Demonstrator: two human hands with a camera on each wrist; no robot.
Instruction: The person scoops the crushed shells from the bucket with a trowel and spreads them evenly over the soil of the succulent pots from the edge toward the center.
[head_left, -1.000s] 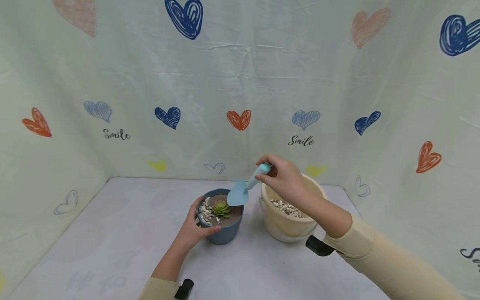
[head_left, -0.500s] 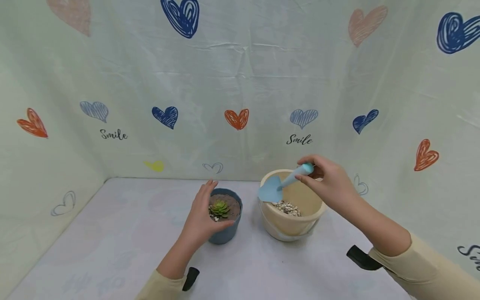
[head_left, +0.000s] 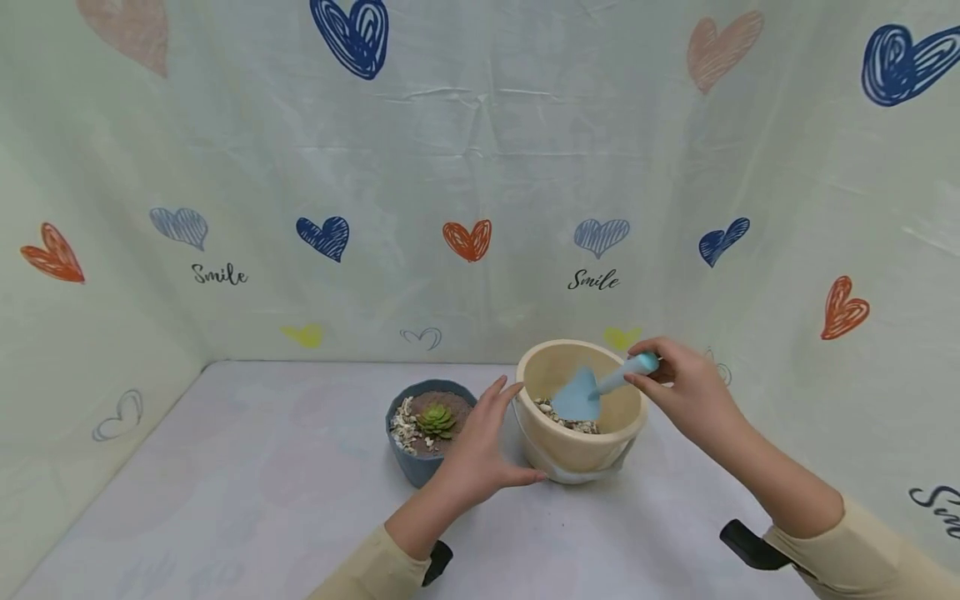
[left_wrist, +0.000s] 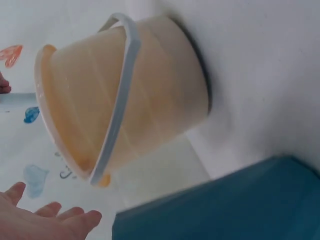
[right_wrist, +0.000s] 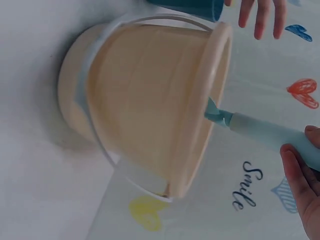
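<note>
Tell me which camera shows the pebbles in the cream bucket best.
The head view: it looks down into the bucket, so the pebbles show, partly behind the blue trowel. Both wrist views show the bucket from the side, with no pebbles visible.

Pale creased backdrop [head_left: 420,179], scribbled hearts [head_left: 468,241] on it, black "Smile" lettering [head_left: 219,274], whitish tabletop [head_left: 247,483]

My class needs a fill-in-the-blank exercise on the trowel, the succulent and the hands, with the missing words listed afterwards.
The right hand grips the trowel by its ____.
The trowel's blade is at the mouth of the ____.
The empty hand is the ____ one.
The green succulent sits in the blue flower ____.
Missing words: handle; bucket; left; pot.
</note>
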